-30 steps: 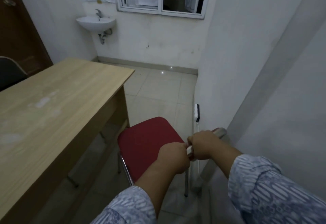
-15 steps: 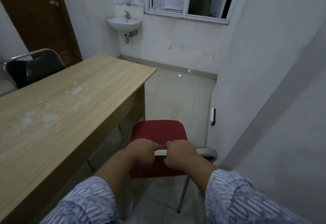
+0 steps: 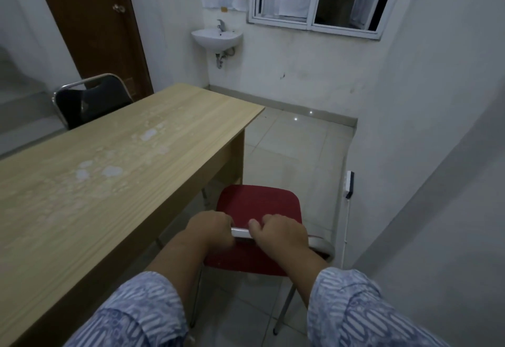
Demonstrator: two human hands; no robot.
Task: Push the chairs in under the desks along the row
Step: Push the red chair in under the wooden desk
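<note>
Both hands gripped the metal top rail (image 3: 241,233) of the red chair (image 3: 258,207) at lower center: left hand (image 3: 211,230) and right hand (image 3: 281,233), fingers curled around it. The chair stood beside the wooden desk (image 3: 109,172), outside its near edge.

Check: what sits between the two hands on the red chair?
Head view: only a short bare stretch of rail atop the chair; the left hand and right hand grip it on either side.
</note>
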